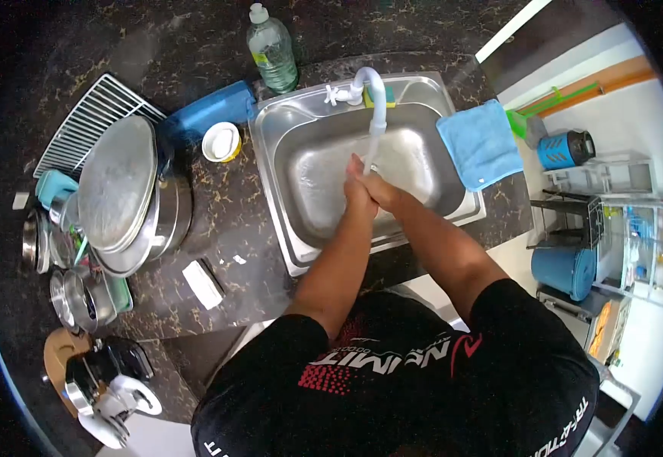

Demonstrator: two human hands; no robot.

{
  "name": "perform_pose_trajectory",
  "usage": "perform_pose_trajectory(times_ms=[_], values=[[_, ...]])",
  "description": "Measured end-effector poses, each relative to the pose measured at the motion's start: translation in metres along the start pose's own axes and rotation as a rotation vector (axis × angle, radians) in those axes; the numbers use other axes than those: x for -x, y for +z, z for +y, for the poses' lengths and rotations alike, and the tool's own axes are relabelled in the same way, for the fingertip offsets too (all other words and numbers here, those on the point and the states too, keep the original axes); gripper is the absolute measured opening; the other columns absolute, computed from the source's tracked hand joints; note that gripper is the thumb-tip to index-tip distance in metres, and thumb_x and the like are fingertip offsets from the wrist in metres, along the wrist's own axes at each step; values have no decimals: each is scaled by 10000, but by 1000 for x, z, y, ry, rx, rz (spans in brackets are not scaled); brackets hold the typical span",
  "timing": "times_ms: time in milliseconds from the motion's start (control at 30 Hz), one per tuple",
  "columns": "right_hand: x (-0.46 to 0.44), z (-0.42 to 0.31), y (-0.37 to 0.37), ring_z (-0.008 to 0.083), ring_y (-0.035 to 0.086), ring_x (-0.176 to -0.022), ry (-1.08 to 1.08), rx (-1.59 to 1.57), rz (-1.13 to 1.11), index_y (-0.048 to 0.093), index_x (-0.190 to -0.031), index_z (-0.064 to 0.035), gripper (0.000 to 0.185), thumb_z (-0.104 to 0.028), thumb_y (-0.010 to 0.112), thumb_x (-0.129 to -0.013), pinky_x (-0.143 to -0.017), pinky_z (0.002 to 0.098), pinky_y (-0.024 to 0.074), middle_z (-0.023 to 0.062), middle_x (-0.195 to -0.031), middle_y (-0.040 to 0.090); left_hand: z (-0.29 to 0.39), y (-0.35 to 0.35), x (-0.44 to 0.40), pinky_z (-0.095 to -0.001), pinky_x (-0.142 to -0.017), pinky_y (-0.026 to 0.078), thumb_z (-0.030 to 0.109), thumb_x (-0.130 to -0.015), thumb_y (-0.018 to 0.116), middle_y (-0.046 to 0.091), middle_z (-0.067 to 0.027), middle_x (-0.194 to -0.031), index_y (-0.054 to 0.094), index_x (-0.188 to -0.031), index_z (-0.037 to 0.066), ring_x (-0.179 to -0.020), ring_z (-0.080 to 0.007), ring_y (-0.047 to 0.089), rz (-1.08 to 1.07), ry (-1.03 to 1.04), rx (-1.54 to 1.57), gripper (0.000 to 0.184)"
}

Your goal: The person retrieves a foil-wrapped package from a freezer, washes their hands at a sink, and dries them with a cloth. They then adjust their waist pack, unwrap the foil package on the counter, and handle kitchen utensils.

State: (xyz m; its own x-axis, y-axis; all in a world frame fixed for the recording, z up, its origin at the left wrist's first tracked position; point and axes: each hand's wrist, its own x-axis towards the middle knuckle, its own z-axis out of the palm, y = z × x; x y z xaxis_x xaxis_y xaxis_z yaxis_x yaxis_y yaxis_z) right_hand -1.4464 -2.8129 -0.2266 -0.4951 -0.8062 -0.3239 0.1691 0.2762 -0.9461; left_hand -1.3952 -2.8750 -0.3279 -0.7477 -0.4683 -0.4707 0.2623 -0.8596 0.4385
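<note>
Under the white tap (378, 114) my two hands meet in a stream of running water, above the steel sink (286, 236). My left hand (357, 192) has its fingers stretched up toward the tap, partly covered by the other hand. Across it lies my right hand (378, 190), its fingers folded against the left hand and mostly hidden. Nothing else shows between them. A sponge (389, 96), green and yellow, sits behind the tap base, beside the white tap handle (337, 95).
A light-blue cloth (482, 145) drapes over the sink's right rim. Behind the sink stands a bottle of green liquid (273, 53). To the left are a small white tub (221, 142), a blue packet (213, 108), large pots (122, 186) and a white block (203, 285).
</note>
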Motion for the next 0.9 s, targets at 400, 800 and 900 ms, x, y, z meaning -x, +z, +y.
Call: perform_pose_trajectory(times_ms=[400,800,900], values=[[-17,10,-10,258,666,-910,237,245,352,659,-1317,7,469,-334,597,-1001,-809,373,554,153,-1105,711,19,6,21,-253,-623,458,210,-953,663,634,-27,-854,679,-1093,84,-747,-140,578,-35,-84,-105,189],[17,10,-57,279,679,-882,-678,1556,79,747,-905,-47,313,-272,546,-988,-813,404,548,130,-1029,726,112,40,-51,-331,-697,499,279,-953,671,649,-66,-861,677,-1073,54,-737,-184,579,75,501,-801,255],[42,-43,-56,271,681,-964,-191,1069,206,761,-962,-51,356,-293,503,-1007,-888,392,534,117,-1054,737,174,83,-81,-363,-733,525,416,-908,758,708,-72,-884,747,-1186,45,-788,-220,629,-93,419,-1060,463]])
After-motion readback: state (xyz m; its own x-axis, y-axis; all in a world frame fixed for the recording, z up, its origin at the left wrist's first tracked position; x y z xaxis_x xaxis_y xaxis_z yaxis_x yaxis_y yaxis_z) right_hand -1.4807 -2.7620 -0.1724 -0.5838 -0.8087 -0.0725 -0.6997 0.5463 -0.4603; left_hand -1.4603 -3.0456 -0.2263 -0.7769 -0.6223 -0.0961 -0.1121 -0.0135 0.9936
